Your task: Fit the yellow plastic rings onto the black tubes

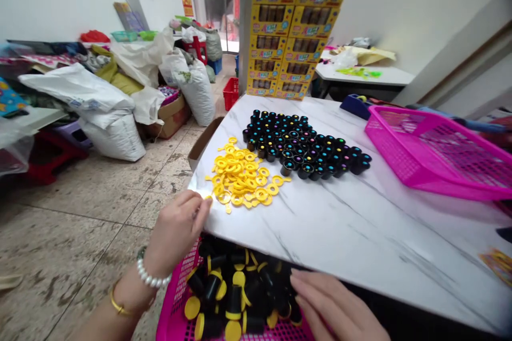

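Note:
My left hand [176, 232] is closed in a pinch at the table's left edge, with a bit of a yellow plastic ring showing at its fingertips. Just beyond it lies a pile of yellow plastic rings with small tabs [240, 176]. Behind and to the right of the pile stand many short black cylinders [306, 170] with coloured dots inside their tops. My right hand [334, 303] is stretched out over the right side of a pink basket [176, 298], fingers extended and nothing visible in them. The basket holds black cylinders with yellow ends [234, 298].
Stacked yellow boxes [294, 29] stand at the far end of the white marbled table [320, 224]. A second pink basket [432, 154] sits on the right. Full white sacks [112, 133] and a cardboard box [174, 117] line the floor on the left.

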{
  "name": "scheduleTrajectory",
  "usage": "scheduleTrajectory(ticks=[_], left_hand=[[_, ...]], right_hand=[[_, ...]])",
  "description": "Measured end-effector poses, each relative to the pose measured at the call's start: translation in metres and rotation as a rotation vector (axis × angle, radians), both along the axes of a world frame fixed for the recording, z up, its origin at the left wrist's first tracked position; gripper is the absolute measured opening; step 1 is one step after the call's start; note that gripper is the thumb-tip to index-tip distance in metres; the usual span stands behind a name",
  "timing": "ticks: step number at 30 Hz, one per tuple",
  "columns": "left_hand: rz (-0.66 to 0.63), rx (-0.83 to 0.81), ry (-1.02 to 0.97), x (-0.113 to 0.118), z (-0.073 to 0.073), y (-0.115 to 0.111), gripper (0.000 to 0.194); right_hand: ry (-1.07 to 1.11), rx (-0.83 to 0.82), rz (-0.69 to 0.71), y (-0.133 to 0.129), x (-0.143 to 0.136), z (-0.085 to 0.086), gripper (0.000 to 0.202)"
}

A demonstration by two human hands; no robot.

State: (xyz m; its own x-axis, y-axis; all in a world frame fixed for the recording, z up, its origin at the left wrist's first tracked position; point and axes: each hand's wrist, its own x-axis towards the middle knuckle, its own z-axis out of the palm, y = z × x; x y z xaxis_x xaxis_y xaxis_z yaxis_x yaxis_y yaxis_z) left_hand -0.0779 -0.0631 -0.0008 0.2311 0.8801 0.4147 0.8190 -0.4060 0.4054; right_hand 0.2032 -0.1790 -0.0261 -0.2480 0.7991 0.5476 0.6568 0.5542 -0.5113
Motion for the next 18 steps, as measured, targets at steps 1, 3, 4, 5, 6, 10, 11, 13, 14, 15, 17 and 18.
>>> scheduleTrajectory(ticks=[1,3,4,5,6,10,11,13,14,15,17,18], left_hand=[[-0.067,-0.040,-0.089,0.012,0.003,-0.007,0.028],[-0.220,-0.150,-0.258,0.042,0.007,-0.018,0.026],[-0.288,-0.205,-0.316,0.057,0.007,-0.021,0.027],[-0.351,-0.257,-0.347,0.072,0.007,-0.023,0.029],[-0.398,-0.288,-0.366,0.086,0.005,-0.024,0.030],[-0.504,-0.303,-0.343,0.119,0.003,-0.011,0.031],[-0.505,-0.292,-0.321,0.123,0.004,-0.003,0.028],[-0.443,-0.252,-0.279,0.129,0.005,0.018,0.019],[-0.385,-0.220,-0.263,0.132,0.005,0.030,0.019],[-0.317,-0.189,-0.250,0.136,0.004,0.044,0.025],[-0.218,-0.149,-0.197,0.147,0.001,0.072,0.037],[-0.186,-0.145,-0.161,0.152,-0.001,0.085,0.041]], right_hand=[[0.117,-0.118,-0.060,0.005,-0.004,0.003,0.035],[0.404,-0.433,-0.120,0.018,-0.015,0.005,0.029],[0.541,-0.592,-0.117,0.027,-0.019,0.007,0.030],[0.661,-0.710,-0.105,0.036,-0.023,0.009,0.033],[0.755,-0.775,-0.094,0.044,-0.026,0.011,0.034],[0.901,-0.708,-0.139,0.065,-0.013,0.020,0.029],[0.893,-0.669,-0.173,0.068,-0.006,0.021,0.028],[0.838,-0.589,-0.265,0.069,0.011,0.017,0.027],[0.801,-0.554,-0.311,0.070,0.019,0.014,0.026],[0.765,-0.530,-0.348,0.070,0.026,0.009,0.026],[0.705,-0.514,-0.388,0.072,0.035,0.000,0.025],[0.679,-0.506,-0.399,0.072,0.037,-0.004,0.026]])
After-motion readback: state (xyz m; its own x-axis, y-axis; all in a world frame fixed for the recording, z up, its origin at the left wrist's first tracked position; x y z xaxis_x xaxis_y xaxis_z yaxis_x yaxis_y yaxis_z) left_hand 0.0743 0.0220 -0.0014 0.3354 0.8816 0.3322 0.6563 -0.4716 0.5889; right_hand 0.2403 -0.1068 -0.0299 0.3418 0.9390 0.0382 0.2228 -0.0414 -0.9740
